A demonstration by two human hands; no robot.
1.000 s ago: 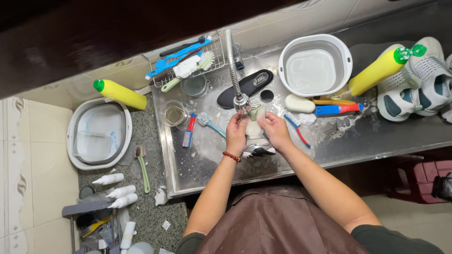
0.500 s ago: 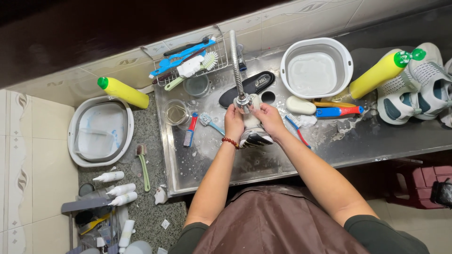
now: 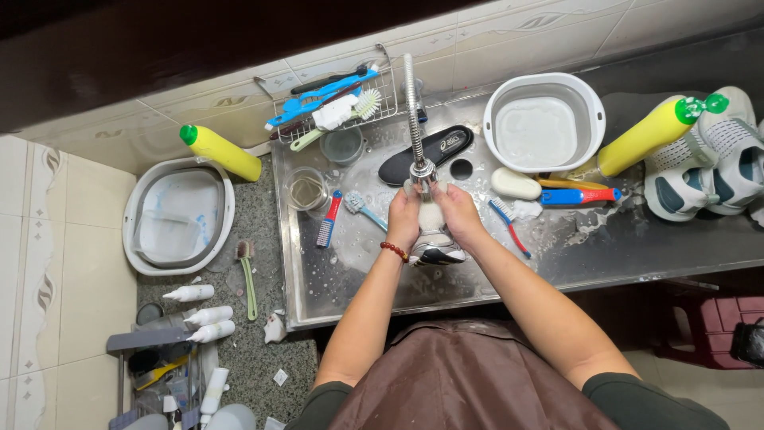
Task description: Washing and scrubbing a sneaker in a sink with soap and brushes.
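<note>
Two hands, the left hand (image 3: 403, 216) and right hand (image 3: 455, 212), are closed with fingers wrapped around a white shoe (image 3: 434, 239), held under the tap (image 3: 422, 171) over the steel sink (image 3: 358, 271). A black insole (image 3: 426, 151) and white basin (image 3: 543, 123) are seen behind, brushes alongside.

Two yellow bottles (image 3: 223, 153) (image 3: 649, 134), two basins (image 3: 177, 215) (image 3: 543, 123)

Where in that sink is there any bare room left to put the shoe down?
Bare steel lies in the sink's front right, below the red-handled brush, and front left, below the red brush. The back is crowded: insole, basin, soap, cups. Both hands, left and right, hold the shoe under the tap.
</note>
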